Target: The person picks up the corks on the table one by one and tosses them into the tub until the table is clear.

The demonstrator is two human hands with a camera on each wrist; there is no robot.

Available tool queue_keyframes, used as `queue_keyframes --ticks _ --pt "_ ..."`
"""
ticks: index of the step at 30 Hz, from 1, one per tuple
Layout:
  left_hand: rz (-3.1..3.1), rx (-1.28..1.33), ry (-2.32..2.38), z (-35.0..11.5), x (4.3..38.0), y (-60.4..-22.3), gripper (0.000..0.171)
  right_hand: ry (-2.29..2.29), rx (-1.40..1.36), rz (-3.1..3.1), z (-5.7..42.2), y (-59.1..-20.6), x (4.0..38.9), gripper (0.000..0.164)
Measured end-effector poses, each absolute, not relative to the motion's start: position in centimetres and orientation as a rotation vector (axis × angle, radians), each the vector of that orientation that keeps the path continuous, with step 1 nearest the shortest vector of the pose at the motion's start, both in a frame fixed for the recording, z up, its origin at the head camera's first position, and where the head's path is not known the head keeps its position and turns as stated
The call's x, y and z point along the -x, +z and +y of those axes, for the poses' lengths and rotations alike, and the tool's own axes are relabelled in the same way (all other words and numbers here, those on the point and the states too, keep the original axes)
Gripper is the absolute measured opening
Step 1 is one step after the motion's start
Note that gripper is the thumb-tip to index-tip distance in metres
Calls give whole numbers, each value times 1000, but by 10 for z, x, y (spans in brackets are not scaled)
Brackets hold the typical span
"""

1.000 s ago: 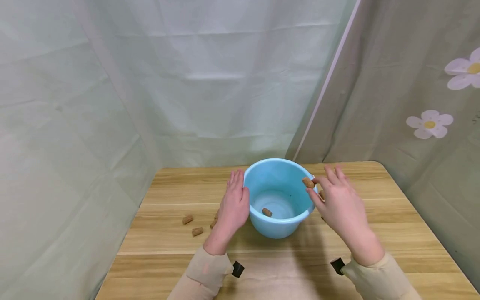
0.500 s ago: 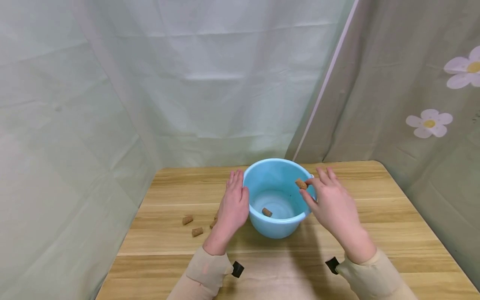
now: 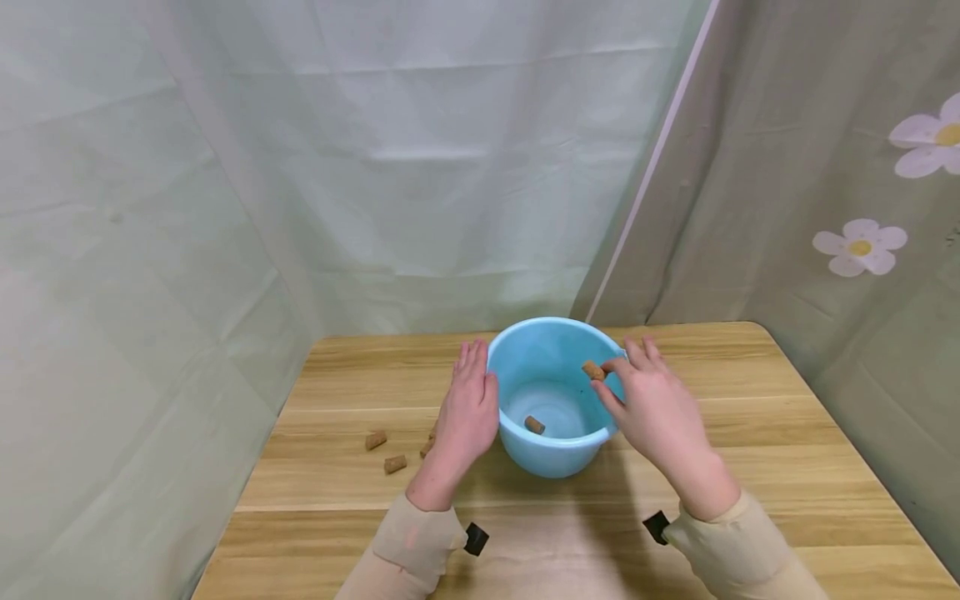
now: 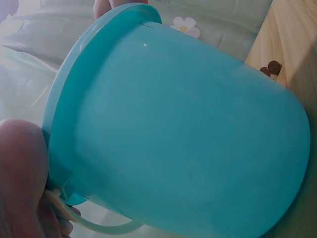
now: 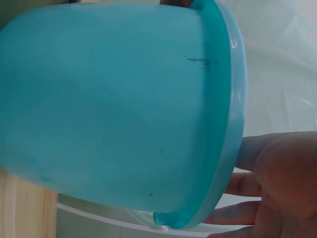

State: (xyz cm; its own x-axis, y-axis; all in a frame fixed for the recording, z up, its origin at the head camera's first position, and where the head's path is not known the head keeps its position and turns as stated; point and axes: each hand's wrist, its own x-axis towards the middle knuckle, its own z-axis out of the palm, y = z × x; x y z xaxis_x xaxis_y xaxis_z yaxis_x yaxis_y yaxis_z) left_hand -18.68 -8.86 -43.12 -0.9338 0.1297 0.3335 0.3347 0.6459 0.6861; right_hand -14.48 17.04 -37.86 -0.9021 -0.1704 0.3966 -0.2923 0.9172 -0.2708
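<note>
A light blue bucket (image 3: 551,457) stands upright on the table, and one cork (image 3: 534,425) lies on its floor. My right hand (image 3: 663,408) pinches another cork (image 3: 593,370) between thumb and index finger, inside the right part of the bucket's opening. In the right wrist view the bucket's wall hides that cork, while several fingers (image 5: 237,213) spread past the rim. Against the left side of the rim rests my left hand (image 3: 468,408), its fingers extended and close together. Beside that hand, in the left wrist view, hangs the bucket's pale curved handle (image 4: 111,229).
Left of the bucket, two corks (image 3: 376,439) lie loose on the wooden table (image 3: 337,533), and more corks (image 3: 427,447) are partly covered by the left hand. In the left wrist view, corks (image 4: 274,67) appear beyond the bucket. Pale curtains (image 3: 450,167) enclose the table's back and sides.
My right hand has shifted left with its cork, from above the bucket's right rim to inside the opening. The left hand and bucket have stayed put.
</note>
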Motion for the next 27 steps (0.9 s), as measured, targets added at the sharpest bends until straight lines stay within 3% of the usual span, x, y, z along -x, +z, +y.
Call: queue_keyframes --ticks 27 --pt "-2611 387 -1150 -88 185 -433 54 458 -357 -2720 162 -385 149 33"
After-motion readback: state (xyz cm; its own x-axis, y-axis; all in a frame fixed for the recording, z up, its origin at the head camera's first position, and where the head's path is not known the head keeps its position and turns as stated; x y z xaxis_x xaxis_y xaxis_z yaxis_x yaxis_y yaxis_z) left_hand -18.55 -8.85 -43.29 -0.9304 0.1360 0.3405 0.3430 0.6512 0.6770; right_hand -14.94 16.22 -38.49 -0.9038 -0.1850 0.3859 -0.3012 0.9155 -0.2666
